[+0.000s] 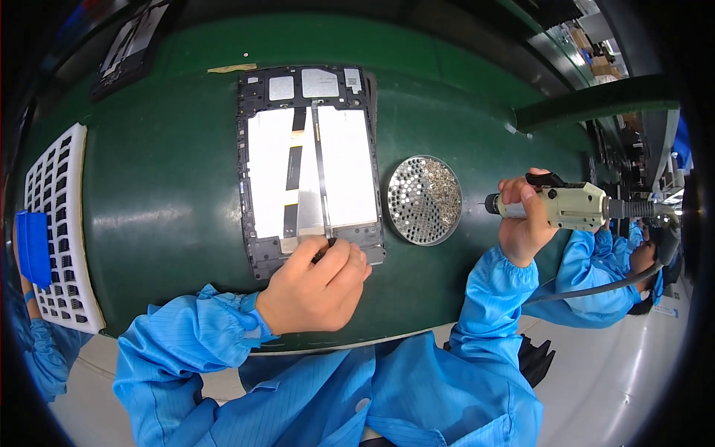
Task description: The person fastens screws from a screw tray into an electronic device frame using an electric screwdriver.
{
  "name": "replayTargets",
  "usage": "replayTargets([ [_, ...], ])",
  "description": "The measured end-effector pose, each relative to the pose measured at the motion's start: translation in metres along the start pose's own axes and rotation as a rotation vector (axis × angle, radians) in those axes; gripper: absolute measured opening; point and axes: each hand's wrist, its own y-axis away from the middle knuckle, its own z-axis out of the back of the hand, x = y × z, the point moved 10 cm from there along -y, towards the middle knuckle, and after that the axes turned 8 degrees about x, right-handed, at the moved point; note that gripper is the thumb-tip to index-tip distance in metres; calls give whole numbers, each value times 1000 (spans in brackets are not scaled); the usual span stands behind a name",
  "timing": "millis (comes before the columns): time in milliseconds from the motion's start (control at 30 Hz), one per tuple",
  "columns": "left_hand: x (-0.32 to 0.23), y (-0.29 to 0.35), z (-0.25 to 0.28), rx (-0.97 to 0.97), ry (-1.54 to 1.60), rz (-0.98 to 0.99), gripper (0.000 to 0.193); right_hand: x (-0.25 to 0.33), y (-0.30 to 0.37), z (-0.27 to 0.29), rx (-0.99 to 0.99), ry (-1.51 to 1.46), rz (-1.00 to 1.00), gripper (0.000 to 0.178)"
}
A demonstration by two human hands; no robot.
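An opened tablet chassis [346, 164] with a black frame and white panel lies on the green work surface in front of me. Dark flex cables [293, 167] run down its middle. At its lower edge my left hand [316, 287] pinches a small black part [320, 256], mostly hidden by the fingers. My right hand [525, 223] is wrapped round a pale electric screwdriver [573, 206], held sideways with its tip toward the left, apart from the tablet. Between the tablet and the screwdriver sits a round metal dish [424, 200] full of small screws over a perforated plate.
A white foam tray [78, 246] with rows of black parts lies at the left, a blue piece [33, 249] over its edge. Another tablet chassis [134, 45] is at the far left. A cable [596, 289] trails from the screwdriver. Co-workers sit on both sides.
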Motion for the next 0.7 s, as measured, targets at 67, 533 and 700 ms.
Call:
replayTargets([
  [67,-2,0,0,-21,-44,-10,14,0,0,-1,4,-5,2,28],
  [533,-2,1,-3,35,-22,-6,20,3,3,4,-27,-35,6,27],
  [700,-1,-1,-5,85,-23,-8,21,1,3,8,-44,-22,5,27],
])
